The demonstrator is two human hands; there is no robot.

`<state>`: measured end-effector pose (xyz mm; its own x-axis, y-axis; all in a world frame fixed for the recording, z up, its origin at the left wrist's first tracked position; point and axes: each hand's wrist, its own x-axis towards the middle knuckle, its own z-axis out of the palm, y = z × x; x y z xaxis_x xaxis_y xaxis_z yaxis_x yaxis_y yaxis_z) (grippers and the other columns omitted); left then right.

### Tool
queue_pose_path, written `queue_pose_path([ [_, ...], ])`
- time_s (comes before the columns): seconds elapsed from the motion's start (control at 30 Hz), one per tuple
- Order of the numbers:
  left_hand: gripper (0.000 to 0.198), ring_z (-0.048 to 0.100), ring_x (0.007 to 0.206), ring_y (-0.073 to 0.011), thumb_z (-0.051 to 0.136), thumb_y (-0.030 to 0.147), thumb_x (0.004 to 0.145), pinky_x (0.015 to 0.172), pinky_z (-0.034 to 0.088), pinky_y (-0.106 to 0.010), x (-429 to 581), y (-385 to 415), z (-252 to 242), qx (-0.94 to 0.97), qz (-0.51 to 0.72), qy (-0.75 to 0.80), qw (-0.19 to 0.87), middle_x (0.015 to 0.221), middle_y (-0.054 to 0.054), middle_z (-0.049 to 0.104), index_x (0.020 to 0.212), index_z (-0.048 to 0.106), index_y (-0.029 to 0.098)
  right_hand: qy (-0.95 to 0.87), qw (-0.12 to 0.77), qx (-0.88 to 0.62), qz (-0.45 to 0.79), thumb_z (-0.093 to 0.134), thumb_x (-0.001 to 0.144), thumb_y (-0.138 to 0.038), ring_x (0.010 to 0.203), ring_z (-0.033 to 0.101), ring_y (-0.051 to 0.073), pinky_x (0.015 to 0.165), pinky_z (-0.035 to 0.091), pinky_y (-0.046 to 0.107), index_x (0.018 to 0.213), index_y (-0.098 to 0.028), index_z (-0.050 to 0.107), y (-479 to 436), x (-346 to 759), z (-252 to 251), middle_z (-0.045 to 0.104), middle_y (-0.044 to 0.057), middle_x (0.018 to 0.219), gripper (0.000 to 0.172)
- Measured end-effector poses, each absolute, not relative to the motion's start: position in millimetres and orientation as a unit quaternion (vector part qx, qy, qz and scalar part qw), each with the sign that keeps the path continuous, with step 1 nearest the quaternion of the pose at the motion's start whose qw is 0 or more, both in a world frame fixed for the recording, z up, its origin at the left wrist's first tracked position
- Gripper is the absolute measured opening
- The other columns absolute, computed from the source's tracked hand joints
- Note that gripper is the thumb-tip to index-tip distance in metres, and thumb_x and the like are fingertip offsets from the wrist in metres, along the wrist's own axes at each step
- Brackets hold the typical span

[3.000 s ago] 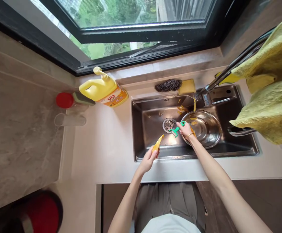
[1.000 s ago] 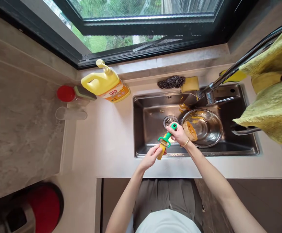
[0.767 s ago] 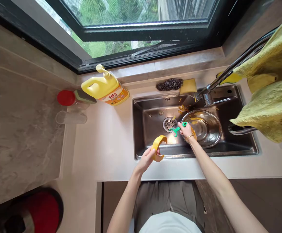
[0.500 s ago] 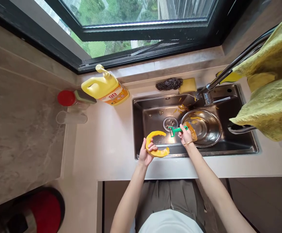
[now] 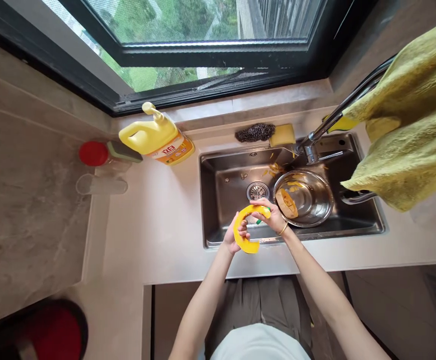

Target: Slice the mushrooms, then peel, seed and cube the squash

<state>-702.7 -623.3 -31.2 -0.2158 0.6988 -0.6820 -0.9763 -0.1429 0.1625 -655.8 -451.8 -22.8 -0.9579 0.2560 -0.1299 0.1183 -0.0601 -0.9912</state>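
A curved, C-shaped slice of pumpkin (image 5: 239, 228) is in my left hand (image 5: 232, 240), which has its fingers wrapped through the inside of the curve. My right hand (image 5: 275, 219) pinches the slice's upper end. The same hand keeps hold of a green peeler (image 5: 259, 221), mostly hidden behind the slice and the fingers. Both hands are above the front part of the steel sink (image 5: 218, 200). Just right of them, another pumpkin piece (image 5: 287, 203) with rind leans inside a round metal bowl (image 5: 321, 202).
Orange peelings (image 5: 276, 169) lie near the drain (image 5: 258, 191). A steel scourer (image 5: 255, 132) and yellow sponge (image 5: 282, 135) sit behind the sink. A yellow detergent jug (image 5: 157, 140) stands left. The faucet (image 5: 311, 150) and hanging yellow towel (image 5: 409, 135) are at right.
My right hand has moved left from beside the bowl to the slice's upper end, peeler still in it. My left hand has shifted slightly right, turning the slice. The view has shifted a little.
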Motion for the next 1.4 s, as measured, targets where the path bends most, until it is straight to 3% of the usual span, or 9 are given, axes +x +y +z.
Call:
queue_pose_path([
  [0.1,0.052,0.052,0.044,-0.0092,0.036,0.057,0.087,0.057,0.049,-0.027,-702.6,-618.0,-35.7,-0.210,0.687,0.276,0.638,0.052,0.000,0.054,0.085,0.061,0.012,-0.740,0.047,-0.106,0.663,0.067,0.072,-0.038,0.086,0.057,0.019,0.081,0.045,0.034,0.086,-0.025,0.069,-438.8,-658.1,-20.4,0.063,0.004,0.090,0.019],
  [0.17,0.050,0.060,0.058,-0.0133,0.040,0.055,0.086,0.061,0.050,-0.029,-704.6,-614.0,-36.0,-0.178,0.684,0.312,0.635,0.073,-0.007,0.064,0.105,0.059,0.012,-0.762,0.029,-0.122,0.635,0.067,0.072,-0.040,0.079,0.058,0.019,0.078,0.044,0.033,0.081,-0.026,0.070,-430.9,-657.8,-19.4,0.065,0.003,0.083,0.017],
  [0.27,0.048,0.060,0.071,-0.0146,0.049,0.050,0.083,0.064,0.048,-0.028,-711.0,-604.5,-31.5,-0.065,0.671,0.418,0.608,0.100,-0.010,0.063,0.118,0.053,0.018,-0.782,0.018,-0.170,0.599,0.069,0.067,-0.046,0.071,0.057,0.019,0.072,0.044,0.030,0.071,-0.025,0.069,-423.2,-654.9,-16.5,0.066,0.003,0.074,0.022],
  [0.47,0.037,0.046,0.057,-0.0098,0.074,0.040,0.060,0.053,0.033,-0.021,-721.2,-566.4,-17.3,0.295,0.483,0.648,0.509,0.066,0.002,0.055,0.083,0.064,0.014,-0.839,-0.022,-0.190,0.510,0.068,0.067,-0.050,0.052,0.045,0.011,0.052,0.034,0.022,0.060,-0.019,0.065,-409.8,-640.9,-12.7,0.056,-0.001,0.054,0.032],
  [0.57,0.028,0.039,0.052,-0.0083,0.068,0.040,0.065,0.051,0.028,-0.022,-715.8,-544.1,-18.0,0.352,0.433,0.693,0.458,0.053,0.005,0.046,0.067,0.060,0.014,-0.827,-0.024,-0.233,0.512,0.068,0.066,-0.052,0.049,0.041,0.009,0.047,0.030,0.021,0.058,-0.017,0.062,-398.1,-631.6,-11.7,0.051,-0.003,0.050,0.035],
  [0.7,0.041,0.037,0.048,-0.0083,0.047,0.046,0.080,0.049,0.027,-0.023,-698.1,-519.4,-27.1,0.297,0.464,0.690,0.470,0.049,0.003,0.044,0.058,0.055,0.012,-0.702,-0.076,-0.291,0.646,0.065,0.066,-0.055,0.041,0.039,0.008,0.039,0.028,0.020,0.075,-0.017,0.062,-380.4,-614.1,-10.5,0.047,-0.005,0.048,0.039],
  [1.0,0.054,0.040,0.047,-0.0085,0.049,0.061,0.075,0.047,0.031,-0.023,-656.2,-463.3,-36.7,0.151,0.611,0.589,0.507,0.051,0.000,0.047,0.056,0.054,0.011,-0.506,-0.086,-0.344,0.786,0.070,0.061,-0.053,0.039,0.030,0.003,0.035,0.023,0.017,0.074,-0.018,0.055,-334.1,-580.2,-7.4,0.040,-0.008,0.049,0.041],
  [1.2,0.044,0.061,0.068,-0.0173,0.057,0.048,0.077,0.068,0.048,-0.031,-641.9,-443.7,-57.7,-0.052,0.711,0.517,0.475,0.078,-0.011,0.066,0.089,0.063,0.007,-0.491,-0.040,-0.389,0.778,0.074,0.056,-0.052,0.043,0.038,0.004,0.036,0.028,0.017,0.075,-0.018,0.057,-313.9,-582.7,-7.7,0.052,-0.005,0.061,0.043],
  [1.4,0.039,0.057,0.106,-0.0207,0.058,0.023,0.076,0.089,0.045,-0.035,-666.8,-461.2,-72.4,-0.148,0.669,0.650,0.329,0.117,-0.014,0.059,0.115,0.054,0.015,-0.619,-0.074,-0.411,0.665,0.069,0.058,-0.058,0.039,0.037,0.007,0.034,0.024,0.020,0.066,-0.018,0.056,-281.1,-570.0,-16.8,0.045,-0.005,0.047,0.043],
])
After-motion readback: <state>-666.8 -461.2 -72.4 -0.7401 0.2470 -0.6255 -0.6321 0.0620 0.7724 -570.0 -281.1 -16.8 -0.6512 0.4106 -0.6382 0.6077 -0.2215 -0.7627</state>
